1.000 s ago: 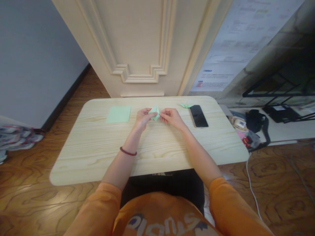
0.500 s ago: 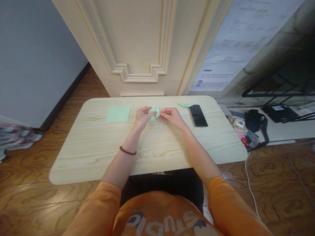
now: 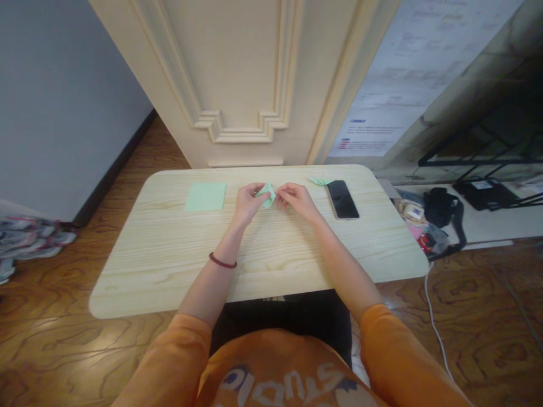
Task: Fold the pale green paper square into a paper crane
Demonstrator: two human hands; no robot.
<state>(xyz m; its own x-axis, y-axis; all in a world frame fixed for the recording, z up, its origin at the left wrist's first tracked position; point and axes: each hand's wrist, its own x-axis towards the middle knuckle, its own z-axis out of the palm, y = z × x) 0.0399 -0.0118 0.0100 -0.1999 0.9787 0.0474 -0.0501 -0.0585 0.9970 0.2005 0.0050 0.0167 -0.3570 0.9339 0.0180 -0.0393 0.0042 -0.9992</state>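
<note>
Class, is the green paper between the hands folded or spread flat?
Folded: the green paper shows creased, pointed flaps between the left hand and right hand.

The pale wood-grain tabletop point(image 3: 263, 254) looks smooth and matt; right of the folded paper point(image 3: 268, 195), the phone point(image 3: 343, 199) shows glossy glass, while the paper seems matt, though it is small in view.

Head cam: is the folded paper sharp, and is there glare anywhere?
Head view: the folded green paper is soft-edged, its creases hard to read; the phone screen carries a faint sheen; wide-angle distortion slants the door and stretches the table.
</note>
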